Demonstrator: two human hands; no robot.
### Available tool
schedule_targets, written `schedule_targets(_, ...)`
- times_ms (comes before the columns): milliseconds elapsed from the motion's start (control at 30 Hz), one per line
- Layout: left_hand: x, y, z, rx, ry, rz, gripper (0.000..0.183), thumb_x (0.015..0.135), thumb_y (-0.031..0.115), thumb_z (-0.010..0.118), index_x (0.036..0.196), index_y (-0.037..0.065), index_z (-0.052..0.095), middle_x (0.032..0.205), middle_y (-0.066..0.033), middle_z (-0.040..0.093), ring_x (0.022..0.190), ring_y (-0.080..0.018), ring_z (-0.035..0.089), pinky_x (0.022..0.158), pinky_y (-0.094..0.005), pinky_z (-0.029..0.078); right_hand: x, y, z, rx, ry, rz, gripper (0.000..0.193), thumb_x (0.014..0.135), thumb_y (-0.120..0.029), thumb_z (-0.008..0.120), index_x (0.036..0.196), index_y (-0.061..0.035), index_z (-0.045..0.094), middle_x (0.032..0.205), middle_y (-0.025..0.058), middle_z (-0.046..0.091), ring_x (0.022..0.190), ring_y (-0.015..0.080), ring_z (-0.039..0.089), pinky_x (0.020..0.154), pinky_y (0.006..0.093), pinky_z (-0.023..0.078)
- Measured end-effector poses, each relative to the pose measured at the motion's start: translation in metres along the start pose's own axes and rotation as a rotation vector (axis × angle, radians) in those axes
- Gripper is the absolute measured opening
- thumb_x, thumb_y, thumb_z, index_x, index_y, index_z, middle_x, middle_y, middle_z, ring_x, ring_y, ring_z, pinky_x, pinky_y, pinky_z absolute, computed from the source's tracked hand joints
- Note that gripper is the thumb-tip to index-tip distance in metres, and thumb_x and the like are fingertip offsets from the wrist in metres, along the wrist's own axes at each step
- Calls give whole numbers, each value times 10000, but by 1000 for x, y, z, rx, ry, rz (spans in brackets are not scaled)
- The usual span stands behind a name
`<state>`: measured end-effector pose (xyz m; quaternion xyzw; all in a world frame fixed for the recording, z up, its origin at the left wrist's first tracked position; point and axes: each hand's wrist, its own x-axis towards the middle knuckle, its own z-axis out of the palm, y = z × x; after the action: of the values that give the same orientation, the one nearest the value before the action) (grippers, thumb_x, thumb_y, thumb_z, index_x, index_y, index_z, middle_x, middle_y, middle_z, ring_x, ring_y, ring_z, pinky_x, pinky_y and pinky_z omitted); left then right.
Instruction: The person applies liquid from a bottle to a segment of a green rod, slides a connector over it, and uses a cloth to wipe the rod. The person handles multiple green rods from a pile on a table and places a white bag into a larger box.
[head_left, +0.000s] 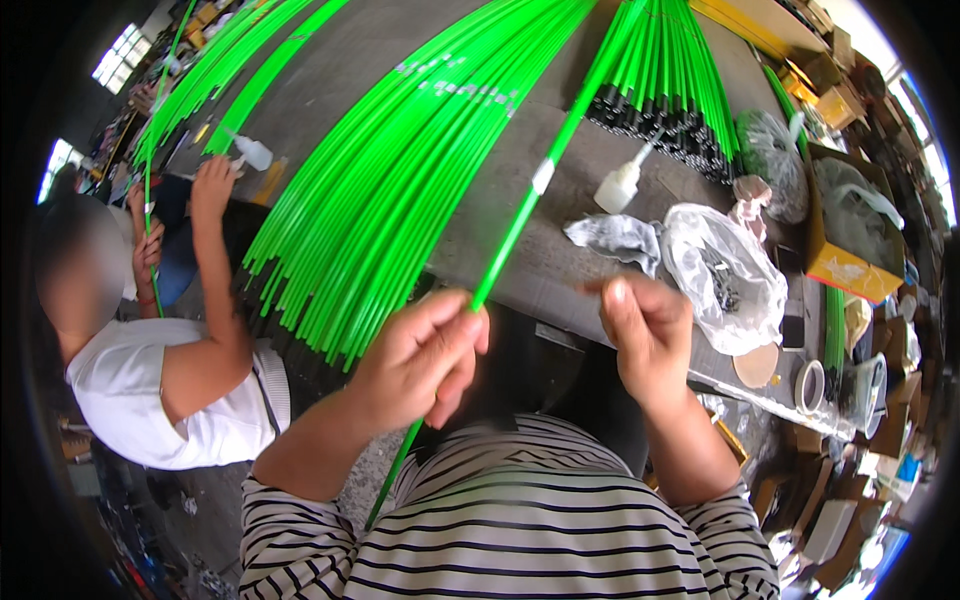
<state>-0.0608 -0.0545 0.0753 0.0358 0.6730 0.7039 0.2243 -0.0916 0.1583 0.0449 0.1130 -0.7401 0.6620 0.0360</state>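
Observation:
My left hand (425, 355) is closed round a thin bright green rod (512, 238), which slants from below my wrist up over the table. A white band (543, 177) wraps the rod partway up. To the right, my right hand (648, 335) is raised apart from the rod, thumb against curled fingers. Its fingertips are slightly blurred, and anything small between them is hidden. A large fan of green rods (390, 190) lies left of the held rod. Beyond my right hand, a bundle of green rods with black ends (665, 115) rests on the table.
A white squeeze bottle (618, 187), a grey cloth (615, 238) and an open plastic bag of small parts (725, 270) sit right. Further right are a yellow carton (850, 225) and a tape roll (809, 386). A co-worker (180, 370) at left handles green rods.

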Motion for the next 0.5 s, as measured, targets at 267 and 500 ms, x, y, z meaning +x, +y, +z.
schedule_targets(267, -3, -46, 15, -162, -104, 31, 231, 919, 155, 357, 860, -5, 513, 469, -27, 474, 374, -80, 451, 411, -202, 342, 44, 4, 13, 531, -81, 286, 313, 891, -293, 511, 859, -7, 633, 482, -99, 324, 424, 5, 216, 390, 200, 146)
schedule_targets(500, 10, -33, 27, -221, 117, 76, 423, 877, 14, 442, 1295, 37, 380, 569, 24, 468, 417, -2, 358, 409, -139, 254, 34, 18, 18, 507, -92, 327, 284, 868, -283, 555, 893, -16, 647, 504, -102, 346, 439, 2, 231, 403, 191, 158)
